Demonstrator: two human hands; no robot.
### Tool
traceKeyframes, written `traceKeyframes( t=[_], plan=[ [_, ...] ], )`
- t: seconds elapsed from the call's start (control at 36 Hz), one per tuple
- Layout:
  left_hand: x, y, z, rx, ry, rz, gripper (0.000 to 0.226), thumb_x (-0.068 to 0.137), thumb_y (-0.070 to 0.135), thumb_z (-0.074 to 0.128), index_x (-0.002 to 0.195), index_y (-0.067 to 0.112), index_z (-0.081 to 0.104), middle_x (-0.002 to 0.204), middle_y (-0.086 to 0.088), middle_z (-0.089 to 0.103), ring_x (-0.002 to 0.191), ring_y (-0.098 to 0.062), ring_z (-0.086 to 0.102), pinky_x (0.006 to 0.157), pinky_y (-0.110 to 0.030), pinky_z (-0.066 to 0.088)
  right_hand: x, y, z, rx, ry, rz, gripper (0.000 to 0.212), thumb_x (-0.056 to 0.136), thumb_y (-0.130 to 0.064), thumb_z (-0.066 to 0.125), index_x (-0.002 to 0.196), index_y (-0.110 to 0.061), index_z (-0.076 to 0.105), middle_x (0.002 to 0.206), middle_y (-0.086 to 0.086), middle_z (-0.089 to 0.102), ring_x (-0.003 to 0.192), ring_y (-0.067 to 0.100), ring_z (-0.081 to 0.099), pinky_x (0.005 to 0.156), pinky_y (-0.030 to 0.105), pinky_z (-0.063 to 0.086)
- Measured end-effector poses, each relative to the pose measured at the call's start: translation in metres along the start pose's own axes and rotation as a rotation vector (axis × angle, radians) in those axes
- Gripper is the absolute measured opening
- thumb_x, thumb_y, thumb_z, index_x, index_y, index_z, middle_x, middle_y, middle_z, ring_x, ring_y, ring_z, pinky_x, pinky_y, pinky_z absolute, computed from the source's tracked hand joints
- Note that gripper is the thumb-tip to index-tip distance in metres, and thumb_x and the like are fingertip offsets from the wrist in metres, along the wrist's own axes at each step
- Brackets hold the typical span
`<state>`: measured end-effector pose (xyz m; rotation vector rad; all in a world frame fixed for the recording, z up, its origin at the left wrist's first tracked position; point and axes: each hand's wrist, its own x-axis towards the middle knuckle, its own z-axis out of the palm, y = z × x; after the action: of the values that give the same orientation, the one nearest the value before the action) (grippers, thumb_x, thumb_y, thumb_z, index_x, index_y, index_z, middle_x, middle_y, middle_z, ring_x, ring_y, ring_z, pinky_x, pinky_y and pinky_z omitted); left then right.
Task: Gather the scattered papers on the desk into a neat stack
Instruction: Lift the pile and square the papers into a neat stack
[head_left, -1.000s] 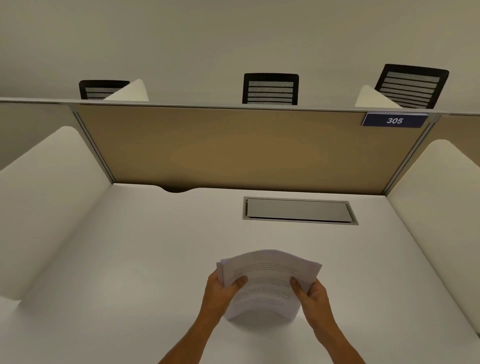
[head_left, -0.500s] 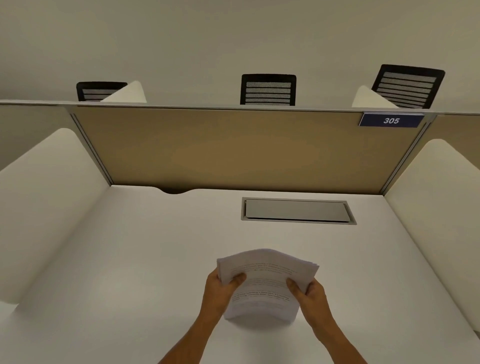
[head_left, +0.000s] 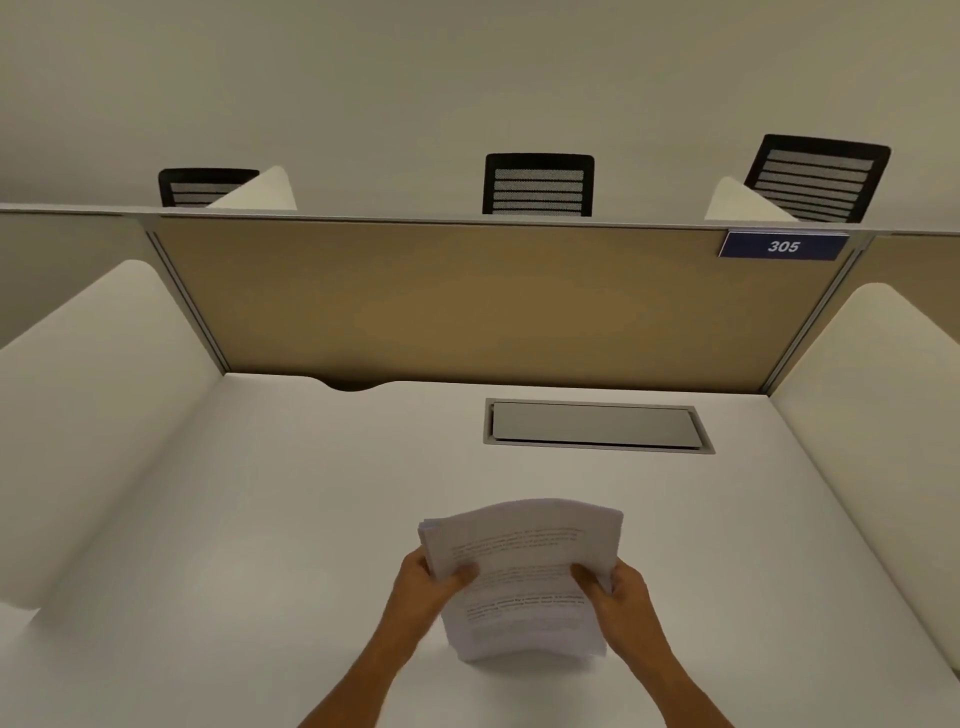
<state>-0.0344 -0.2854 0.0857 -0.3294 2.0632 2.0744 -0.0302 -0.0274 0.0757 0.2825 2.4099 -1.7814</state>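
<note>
A thick stack of white printed papers (head_left: 524, 566) stands on its lower edge on the white desk (head_left: 260, 519), bowed toward me with lines of text showing. My left hand (head_left: 423, 590) grips the stack's left side, thumb across the front sheet. My right hand (head_left: 621, 597) grips its right side in the same way. The sheets' top-left edges are slightly fanned. No loose sheets show elsewhere on the desk.
A grey metal cable hatch (head_left: 597, 426) is set into the desk behind the stack. A tan partition (head_left: 493, 306) with a blue "305" sign (head_left: 783, 246) closes the back. White curved side panels (head_left: 93, 395) flank the desk. Black chair backs (head_left: 538, 184) rise beyond.
The stack stays upright between both hands with only a slight shift; the top edge looks a little more even. The view has drifted slightly.
</note>
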Motion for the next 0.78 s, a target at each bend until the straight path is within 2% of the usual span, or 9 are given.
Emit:
traceKeyframes(
  t=[0.06, 0.14, 0.28, 0.39, 0.53, 0.58, 0.64, 0.72, 0.78],
  plan=[
    [0.002, 0.020, -0.014, -0.022, -0.096, 0.057, 0.050, 0.064, 0.043, 0.085, 0.105, 0.017, 0.073, 0.103, -0.005, 0.077, 0.097, -0.023, 0.073, 0.074, -0.027, 0.059, 0.002, -0.010, -0.005, -0.080, -0.004, -0.044, 0.015, 0.097, -0.024, 0.063, 0.096, -0.038, 0.069, 0.088, -0.010, 0.077, 0.083, 0.012, 0.074, 0.070, 0.024, 0.060],
    [0.008, 0.056, -0.033, 0.139, -0.299, 0.098, 0.045, 0.073, 0.045, 0.078, 0.110, 0.019, 0.070, 0.102, -0.005, 0.074, 0.094, -0.019, 0.071, 0.074, -0.024, 0.054, 0.003, -0.028, -0.012, -0.192, -0.022, -0.122, 0.021, 0.096, -0.030, 0.064, 0.093, -0.050, 0.064, 0.083, -0.022, 0.074, 0.077, 0.000, 0.072, 0.061, 0.015, 0.056],
    [0.015, 0.094, -0.044, 0.411, -0.476, 0.107, 0.041, 0.076, 0.045, 0.075, 0.112, 0.025, 0.072, 0.105, -0.001, 0.074, 0.097, -0.024, 0.072, 0.079, -0.031, 0.060, 0.010, -0.059, -0.025, -0.394, -0.081, -0.228, 0.024, 0.097, -0.033, 0.062, 0.091, -0.056, 0.061, 0.083, -0.028, 0.070, 0.075, -0.002, 0.070, 0.062, 0.012, 0.053],
    [0.018, 0.097, -0.034, 0.625, -0.420, 0.162, 0.038, 0.076, 0.042, 0.075, 0.112, 0.036, 0.066, 0.107, 0.015, 0.072, 0.098, -0.014, 0.071, 0.085, -0.032, 0.061, 0.015, -0.073, -0.028, -0.661, -0.151, -0.298, 0.020, 0.097, -0.033, 0.056, 0.108, -0.041, 0.072, 0.092, -0.018, 0.075, 0.076, 0.005, 0.068, 0.066, 0.013, 0.051],
    [0.015, 0.083, -0.003, 0.706, -0.339, 0.214, 0.024, 0.077, 0.037, 0.071, 0.101, 0.042, 0.070, 0.095, 0.020, 0.073, 0.089, -0.004, 0.069, 0.077, -0.021, 0.057, 0.013, -0.086, -0.015, -0.942, -0.210, -0.429, 0.026, 0.095, -0.037, 0.050, 0.114, -0.042, 0.068, 0.105, -0.014, 0.077, 0.087, 0.012, 0.070, 0.074, 0.022, 0.056],
    [0.012, 0.077, 0.003, 0.647, -0.281, 0.233, 0.021, 0.081, 0.030, 0.071, 0.084, 0.051, 0.072, 0.082, 0.027, 0.073, 0.079, 0.004, 0.068, 0.068, -0.015, 0.052, 0.013, -0.087, -0.015, -0.958, -0.210, -0.441, 0.024, 0.096, -0.039, 0.050, 0.112, -0.041, 0.068, 0.105, -0.013, 0.077, 0.087, 0.012, 0.070, 0.074, 0.022, 0.055],
    [0.009, 0.068, 0.004, 0.575, -0.205, 0.222, 0.031, 0.084, 0.025, 0.072, 0.069, 0.051, 0.072, 0.070, 0.028, 0.071, 0.066, 0.006, 0.067, 0.061, -0.014, 0.049, 0.014, -0.084, -0.021, -0.884, -0.239, -0.398, 0.021, 0.095, -0.042, 0.052, 0.107, -0.040, 0.069, 0.101, -0.013, 0.077, 0.084, 0.009, 0.070, 0.074, 0.023, 0.057],
    [0.004, 0.054, -0.003, 0.478, -0.111, 0.140, 0.028, 0.083, 0.020, 0.072, 0.065, 0.042, 0.075, 0.065, 0.018, 0.073, 0.060, 0.001, 0.067, 0.056, -0.015, 0.048, 0.014, -0.073, -0.043, -0.729, -0.342, -0.276, 0.017, 0.087, -0.044, 0.060, 0.099, -0.039, 0.070, 0.092, -0.020, 0.075, 0.080, -0.002, 0.068, 0.071, 0.022, 0.059],
    [-0.001, 0.047, -0.012, 0.408, -0.053, 0.067, 0.016, 0.078, 0.023, 0.074, 0.068, 0.036, 0.077, 0.068, 0.011, 0.076, 0.062, -0.004, 0.070, 0.055, -0.017, 0.050, 0.014, -0.059, -0.063, -0.700, -0.378, -0.199, 0.019, 0.080, -0.044, 0.065, 0.096, -0.038, 0.072, 0.088, -0.021, 0.074, 0.081, -0.005, 0.068, 0.069, 0.022, 0.058]
  ],
)
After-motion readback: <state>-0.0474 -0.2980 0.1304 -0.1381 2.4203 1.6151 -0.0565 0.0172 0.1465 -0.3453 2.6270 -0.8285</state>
